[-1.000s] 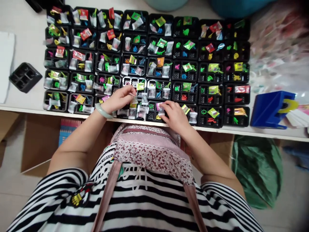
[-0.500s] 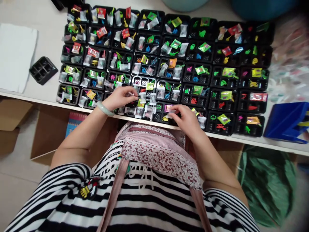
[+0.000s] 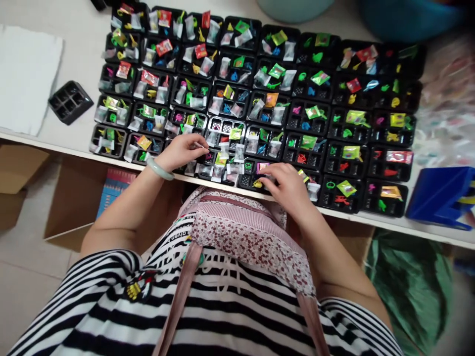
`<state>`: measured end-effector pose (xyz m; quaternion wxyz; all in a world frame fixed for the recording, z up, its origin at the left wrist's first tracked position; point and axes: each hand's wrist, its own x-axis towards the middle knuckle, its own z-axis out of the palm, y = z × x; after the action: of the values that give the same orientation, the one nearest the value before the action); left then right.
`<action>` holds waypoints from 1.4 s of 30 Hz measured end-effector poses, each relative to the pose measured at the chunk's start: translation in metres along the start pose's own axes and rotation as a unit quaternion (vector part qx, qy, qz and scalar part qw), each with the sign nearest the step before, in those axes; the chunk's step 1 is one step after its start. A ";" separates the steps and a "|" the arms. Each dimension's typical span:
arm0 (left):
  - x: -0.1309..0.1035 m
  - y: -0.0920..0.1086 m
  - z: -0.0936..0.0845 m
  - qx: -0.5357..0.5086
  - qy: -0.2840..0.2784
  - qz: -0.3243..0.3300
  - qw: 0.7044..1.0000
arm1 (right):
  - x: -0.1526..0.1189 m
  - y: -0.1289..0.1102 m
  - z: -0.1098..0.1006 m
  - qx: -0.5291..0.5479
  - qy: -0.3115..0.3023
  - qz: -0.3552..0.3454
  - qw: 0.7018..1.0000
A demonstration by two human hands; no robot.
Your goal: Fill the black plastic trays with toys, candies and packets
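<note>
My left hand (image 3: 184, 152), with a pale bangle (image 3: 159, 169) on its wrist, is over the near row of black compartment trays. Its thumb and fingers are drawn together by a magenta piece (image 3: 209, 157); anything between them is hidden. My right hand (image 3: 287, 182) hovers above another near tray (image 3: 245, 181), thumb and forefinger a little apart. A purple packet (image 3: 262, 167) and a yellow piece (image 3: 257, 183) lie beside those fingertips. Between my hands, clear-wrapped pieces (image 3: 217, 171) and a yellow-green packet (image 3: 221, 159) rest in a tray.
Several rows of filled trays (image 3: 270, 106) cover the table. A lone black tray (image 3: 70, 102) and white sheets (image 3: 27, 79) are at left. On the right are a heap of clear packets (image 3: 441, 109) and a blue holder (image 3: 441, 198). Tubs (image 3: 411, 20) stand behind.
A clear packet seen earlier in my right fingers no longer shows there. The wrapped piece by my left fingertips is also out of sight. The view has shifted slightly.
</note>
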<state>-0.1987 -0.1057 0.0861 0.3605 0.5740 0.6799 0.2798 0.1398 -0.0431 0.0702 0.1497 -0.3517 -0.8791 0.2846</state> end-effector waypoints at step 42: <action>0.054 0.024 0.018 -0.045 -0.026 -0.013 0.999 | 0.067 -0.036 0.029 0.002 -0.108 -0.049 0.993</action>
<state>-0.1748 -0.0490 0.0853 0.4071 0.5554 0.6644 0.2904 0.0600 -0.0288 0.0731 0.0685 -0.2747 -0.9058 0.3152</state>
